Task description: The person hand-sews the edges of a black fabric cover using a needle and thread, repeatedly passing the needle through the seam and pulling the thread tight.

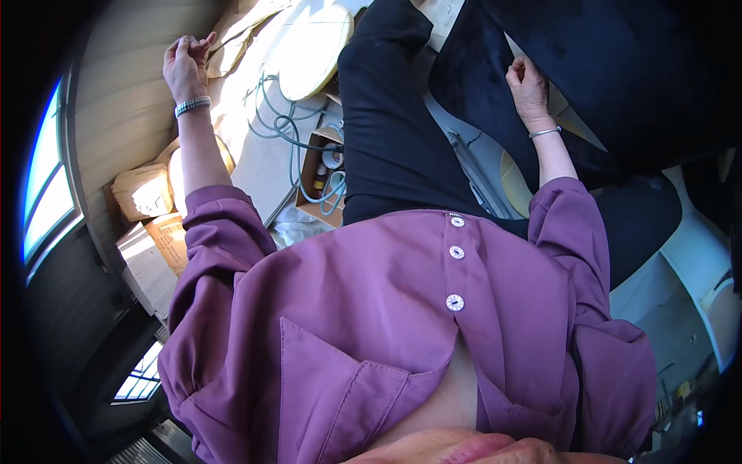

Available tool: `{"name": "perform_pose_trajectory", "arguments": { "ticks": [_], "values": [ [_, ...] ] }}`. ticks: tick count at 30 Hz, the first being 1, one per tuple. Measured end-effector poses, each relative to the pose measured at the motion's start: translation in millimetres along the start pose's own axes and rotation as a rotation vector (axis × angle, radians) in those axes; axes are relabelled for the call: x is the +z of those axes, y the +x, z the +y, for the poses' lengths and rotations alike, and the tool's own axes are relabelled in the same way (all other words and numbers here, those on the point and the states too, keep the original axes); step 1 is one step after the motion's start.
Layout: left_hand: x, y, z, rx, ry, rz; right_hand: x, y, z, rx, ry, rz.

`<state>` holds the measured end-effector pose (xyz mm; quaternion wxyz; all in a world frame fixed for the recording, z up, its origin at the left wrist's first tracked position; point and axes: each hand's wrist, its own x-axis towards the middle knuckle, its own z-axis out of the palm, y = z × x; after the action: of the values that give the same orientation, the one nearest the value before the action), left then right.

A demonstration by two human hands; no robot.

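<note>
My left hand [186,66] is raised at the upper left, with thumb and fingertips pinched together and other fingers curled. Anything between those fingertips is too small to make out. A banded bracelet [192,106] circles that wrist. Over at the upper right, my right hand [529,90] is closed in a pinch beside the edge of a large dark fabric piece [587,54]. What it grips, if anything, is hidden. The right wrist wears a thin bangle [546,132].
A round pale disc [316,51] stands beyond my knee. Green cable [290,127] loops beside an open cardboard box [311,172] holding tape rolls. Wrapped packages [144,192] lie by the left wall. Long metal strips [483,172] lie between my legs.
</note>
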<state>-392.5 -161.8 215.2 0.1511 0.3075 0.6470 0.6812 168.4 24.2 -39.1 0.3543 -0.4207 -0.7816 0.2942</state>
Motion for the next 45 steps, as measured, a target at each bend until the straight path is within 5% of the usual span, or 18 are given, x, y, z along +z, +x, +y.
{"name": "perform_pose_trajectory", "arguments": {
  "ticks": [2,7,9,11,12,13,14,16,18,22,45],
  "values": [
    [16.1,33.8,-5.0,0.03,0.217,-0.062,-11.3,2.2,-27.4,0.079,0.169,0.051],
    [59.3,114.9,-6.5,0.472,0.959,-0.1,-6.4,-1.8,-8.8,0.157,0.098,-0.038],
    [139.9,65.6,-9.9,0.532,1.057,-0.233,-8.1,0.0,-12.5,0.172,0.146,-0.049],
    [239.5,-22.0,-2.2,0.168,0.572,-0.754,-7.8,1.8,-17.4,0.238,0.203,-0.041],
    [281.5,-74.4,35.3,0.079,0.953,-0.912,-5.9,2.2,-16.2,0.242,0.199,-0.041],
    [293.3,-69.7,-61.8,0.49,0.336,-1.204,-5.0,2.1,-14.5,0.246,0.192,-0.039],
    [313.8,-114.8,-15.7,0.435,0.775,-1.301,-4.6,1.0,-12.0,0.252,0.183,-0.04],
    [340.9,-134.1,-95.4,0.419,0.185,-1.524,-7.9,1.6,-14.2,0.261,0.139,-0.061],
    [356.3,-139.4,-126.3,0.406,0.402,-1.59,-11.9,6.6,-22.6,0.288,0.136,-0.075],
    [376.5,-134.2,-142.9,0.49,0.406,-1.584,-8.8,12.7,-31.5,0.38,0.153,-0.085],
    [394.3,-139.3,-146.8,0.224,0.528,-1.614,5.6,6.0,-31.4,0.417,0.326,0.059]
  ]
}}
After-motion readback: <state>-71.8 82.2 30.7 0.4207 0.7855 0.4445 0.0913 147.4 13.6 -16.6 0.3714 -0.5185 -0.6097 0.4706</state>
